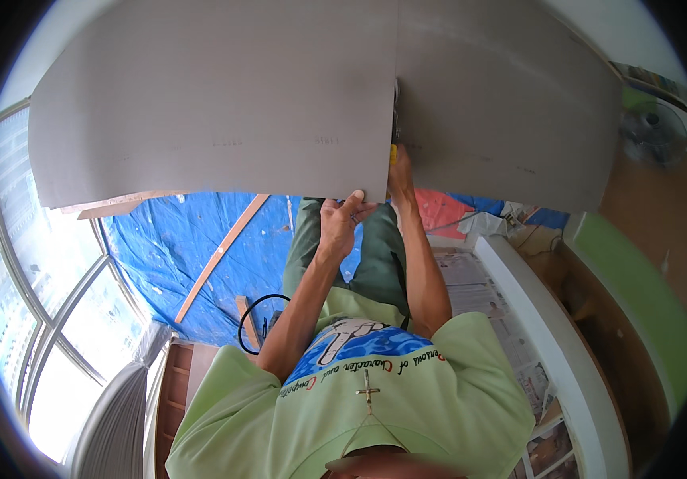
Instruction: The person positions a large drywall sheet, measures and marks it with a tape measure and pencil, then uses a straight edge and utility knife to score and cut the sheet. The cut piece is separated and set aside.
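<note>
A wide grey board (224,88) stretches across the upper view, with a straight slit running from its near edge toward the far side. My left hand (342,222) grips the near edge just left of the slit, thumb on top and fingers underneath. At the slit, my right hand (400,172) is closed round a tool with a yellow part (394,155). Dark and metallic parts of this tool show in the gap; its lower portion is hidden by the board, so its exact kind cannot be made out.
Blue plastic sheeting (160,247) covers the floor, with a wooden strip (222,257) lying on it. A black cable (241,321) loops beside my left arm. Windows (48,263) stand at the left. To the right are newspapers (471,287), a white ledge (539,311) and a fan (653,128).
</note>
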`<state>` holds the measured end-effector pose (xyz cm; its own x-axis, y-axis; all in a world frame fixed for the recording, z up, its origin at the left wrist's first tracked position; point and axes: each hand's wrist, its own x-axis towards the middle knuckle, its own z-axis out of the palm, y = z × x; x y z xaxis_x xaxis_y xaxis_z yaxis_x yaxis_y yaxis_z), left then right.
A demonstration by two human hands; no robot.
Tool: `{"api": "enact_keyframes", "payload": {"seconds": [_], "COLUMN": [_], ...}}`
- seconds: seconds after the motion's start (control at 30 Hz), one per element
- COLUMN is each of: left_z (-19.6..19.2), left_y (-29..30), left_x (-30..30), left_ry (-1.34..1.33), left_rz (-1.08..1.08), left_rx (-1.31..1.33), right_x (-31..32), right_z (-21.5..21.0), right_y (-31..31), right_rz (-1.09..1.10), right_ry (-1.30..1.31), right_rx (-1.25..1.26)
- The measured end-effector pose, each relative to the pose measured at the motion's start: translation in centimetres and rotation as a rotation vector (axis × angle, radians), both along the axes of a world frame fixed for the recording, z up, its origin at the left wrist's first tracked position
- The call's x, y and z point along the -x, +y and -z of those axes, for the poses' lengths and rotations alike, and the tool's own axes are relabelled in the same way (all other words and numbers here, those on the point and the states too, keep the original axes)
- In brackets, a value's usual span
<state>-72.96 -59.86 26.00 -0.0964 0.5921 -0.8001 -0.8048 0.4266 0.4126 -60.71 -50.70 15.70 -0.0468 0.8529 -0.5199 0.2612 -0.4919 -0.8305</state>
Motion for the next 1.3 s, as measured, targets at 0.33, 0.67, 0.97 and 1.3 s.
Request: {"api": "enact_keyframes", "payload": {"seconds": [0.33,0.67,0.97,1.3], "left_z": [0.3,-0.4,-1.1,-1.0], "left_y": [0.3,0.6,0.9,0.9], "left_x": [0.8,0.4,0.3,0.4], "left_ry": [-0.088,-0.07,-0.04,-0.041], "left_rz": [-0.02,0.039,-0.009,-0.006], "left_rx": [0.033,0.07,0.088,0.099], "right_x": [0.5,0.0,0.0,0.3], "right_z": [-0.7,-0.3,-0.5,0.2], "right_y": [0.6,1.3,2.7,3.6], "right_rz": [0.016,0.03,-0.053,-0.014], "right_ry": [-0.022,-0.035,-0.144,-0.078], "right_rx": [-0.02,0.097,0.063,0.049]}}
